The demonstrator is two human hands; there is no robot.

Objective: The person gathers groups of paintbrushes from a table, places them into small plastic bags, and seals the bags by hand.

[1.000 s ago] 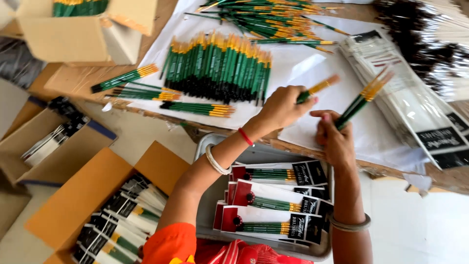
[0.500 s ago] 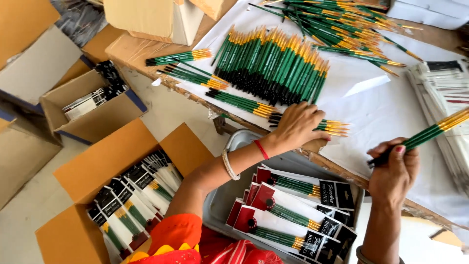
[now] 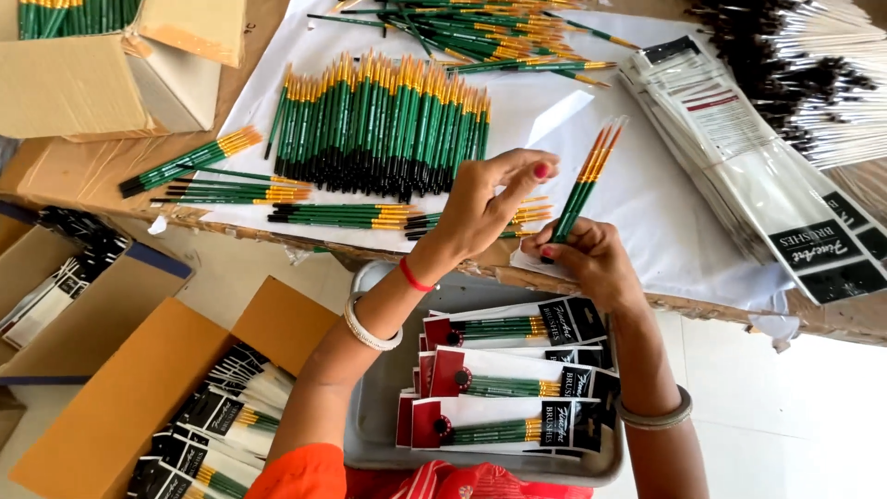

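The right hand (image 3: 591,263) pinches a light, stiff bundle of green brushes (image 3: 584,185) near its lower end, best gripped there, while the left hand (image 3: 490,208) hovers half-open and empty just beside

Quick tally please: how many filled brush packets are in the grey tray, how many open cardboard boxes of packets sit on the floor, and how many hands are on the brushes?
Filled brush packets in the grey metal tray: 3 showing on top
Open cardboard boxes of packets on the floor: 2
Hands: 2, left hand, right hand holding green-handled brushes
Total: 7

orange sleeve (image 3: 300,476), red thread band (image 3: 413,276), silver bangles (image 3: 366,325), red nail polish (image 3: 540,170)
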